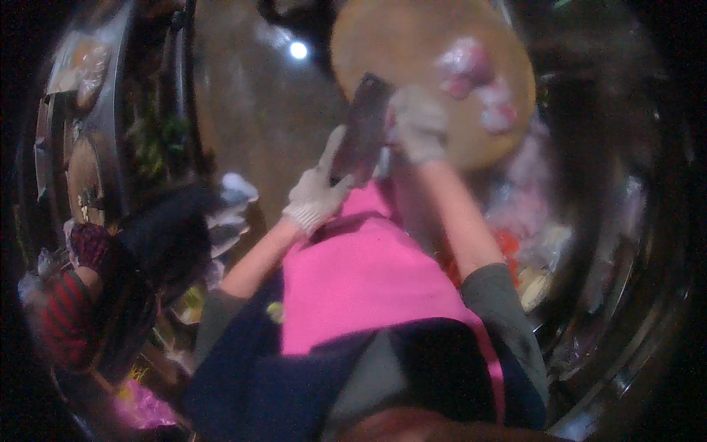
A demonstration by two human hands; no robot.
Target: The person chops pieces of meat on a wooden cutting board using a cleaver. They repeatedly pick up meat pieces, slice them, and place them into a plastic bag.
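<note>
My left hand (317, 193), in a pale knitted glove, grips the lower left edge of a dark flat rectangular object (362, 130), its thumb and one finger apart. It may be a cleaver blade, but blur leaves this unsettled. Close against its right edge is my right hand (420, 121), gloved and curled. A bit of pink shows at its fingers; what it holds I cannot tell. Beyond that hand a round wooden chopping board (386, 38) carries several pink and whitish pieces, apparently raw meat (467, 61). A pink apron (364, 271) covers my front below both hands.
Left of the board runs a brown worktop (248, 110) with a bright light reflection. A person in a red striped sleeve (66, 320) is at the far left. Right of me lie plastic bags (525, 182) and a red item (507, 248). A pink bag (143, 406) sits lower left.
</note>
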